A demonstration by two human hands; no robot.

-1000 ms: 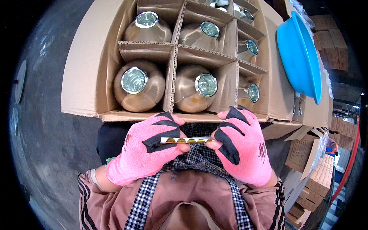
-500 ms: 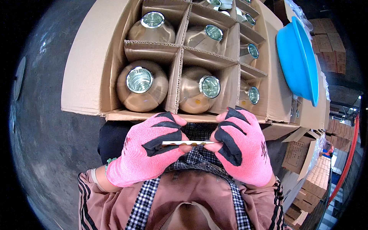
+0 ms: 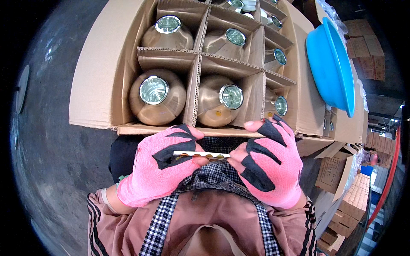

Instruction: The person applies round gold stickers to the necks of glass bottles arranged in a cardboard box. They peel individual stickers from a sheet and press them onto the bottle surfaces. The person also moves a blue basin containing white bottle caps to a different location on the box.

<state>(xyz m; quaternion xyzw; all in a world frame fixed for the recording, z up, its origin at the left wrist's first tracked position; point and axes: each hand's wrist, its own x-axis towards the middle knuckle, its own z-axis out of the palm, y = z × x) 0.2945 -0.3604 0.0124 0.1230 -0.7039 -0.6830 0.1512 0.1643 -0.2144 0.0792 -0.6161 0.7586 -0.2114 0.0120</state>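
Observation:
My left hand (image 3: 162, 164), in a pink glove with black patches and bare fingertips, grips a thin white strip (image 3: 200, 154) in front of my apron. Round gold-coloured spots show along the strip's lower side; I see it nearly edge-on. At its right end, the thumb and a fingertip of my right hand (image 3: 271, 164), gloved alike, pinch together; whatever lies between them is hidden. Just beyond my hands stands an open divided carton (image 3: 100, 77). Its nearest cells hold a round gold-brown glass flask (image 3: 141, 114) and another flask (image 3: 209, 115) bearing a small orange dot.
More silvery-mouthed flasks, such as one flask (image 3: 166, 40), fill the farther cells between cardboard dividers (image 3: 166, 55). A blue plastic basin (image 3: 324, 64) rests tilted at the carton's right side. Stacked brown boxes (image 3: 352, 194) line the right; grey floor (image 3: 55, 158) lies left.
The strip has shifted slightly left with my left hand, and more of its length shows. My right hand has turned, its outer fingers lifting and spreading a little.

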